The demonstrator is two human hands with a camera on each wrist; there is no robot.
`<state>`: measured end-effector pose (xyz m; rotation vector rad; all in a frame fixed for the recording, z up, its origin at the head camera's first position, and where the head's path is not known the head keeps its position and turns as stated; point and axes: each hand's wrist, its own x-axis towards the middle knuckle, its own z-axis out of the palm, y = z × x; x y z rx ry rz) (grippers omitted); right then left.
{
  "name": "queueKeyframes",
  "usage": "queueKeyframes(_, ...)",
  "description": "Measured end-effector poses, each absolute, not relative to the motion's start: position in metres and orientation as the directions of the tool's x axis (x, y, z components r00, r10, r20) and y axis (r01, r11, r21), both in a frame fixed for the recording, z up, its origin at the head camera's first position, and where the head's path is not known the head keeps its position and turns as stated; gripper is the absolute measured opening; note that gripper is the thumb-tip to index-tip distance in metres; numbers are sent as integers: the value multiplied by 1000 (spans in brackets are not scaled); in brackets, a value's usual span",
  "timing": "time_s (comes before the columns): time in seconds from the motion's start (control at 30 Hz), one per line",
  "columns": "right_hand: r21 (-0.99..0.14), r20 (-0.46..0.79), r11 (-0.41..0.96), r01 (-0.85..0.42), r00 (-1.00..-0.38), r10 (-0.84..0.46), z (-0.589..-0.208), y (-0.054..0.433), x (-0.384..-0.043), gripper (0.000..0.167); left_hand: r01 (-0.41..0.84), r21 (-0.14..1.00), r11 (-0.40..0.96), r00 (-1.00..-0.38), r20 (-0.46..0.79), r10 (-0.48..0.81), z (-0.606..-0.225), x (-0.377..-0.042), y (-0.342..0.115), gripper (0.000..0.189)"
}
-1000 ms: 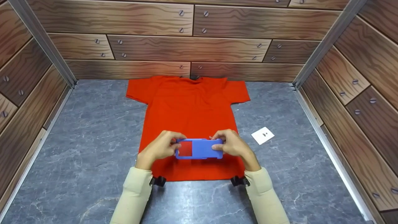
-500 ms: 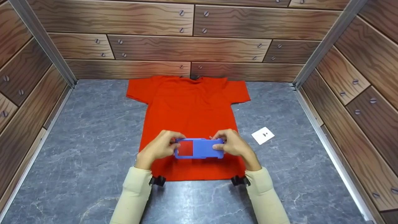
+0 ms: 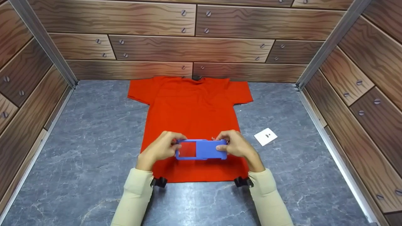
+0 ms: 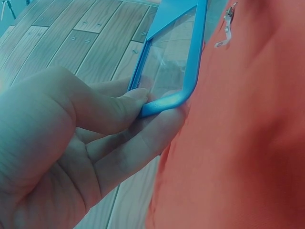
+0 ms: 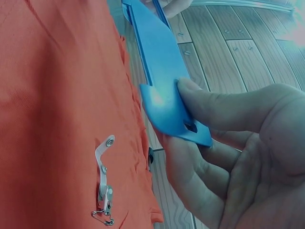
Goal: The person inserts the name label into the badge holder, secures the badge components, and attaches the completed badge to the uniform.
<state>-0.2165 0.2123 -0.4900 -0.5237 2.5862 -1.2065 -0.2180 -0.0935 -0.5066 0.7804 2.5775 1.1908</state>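
A blue plastic badge holder (image 3: 205, 150) with a clear window and a sliding solid part is held level above a red T-shirt (image 3: 191, 116). My left hand (image 3: 162, 146) pinches its windowed end; the left wrist view shows the thumb on the near face and fingers behind the frame (image 4: 193, 57). At the other end, my right hand (image 3: 235, 144) grips the solid blue part (image 5: 164, 62), thumb flat on its face. A badge strap clip (image 5: 103, 183) with a snap and a metal pin lies on the shirt beyond the holder, mostly hidden in the head view.
A white card (image 3: 265, 137) with a small dark print lies on the grey marbled table (image 3: 282, 175), right of the shirt. Wood-patterned walls (image 3: 188, 48) enclose the back and both sides. A small black item (image 3: 197, 78) sits by the shirt's collar.
The two hands have drawn slightly apart. The solid part of the badge holder has slid a little to the right, and its window opening looks wider.
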Motion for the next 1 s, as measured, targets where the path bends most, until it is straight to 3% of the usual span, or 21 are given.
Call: queueKeyframes(1.0, -736, -42, 631, -245, -913, -405, -493, 215, -218, 11, 375, 733, 567, -856, 40, 515, -507, -221, -100, 28)
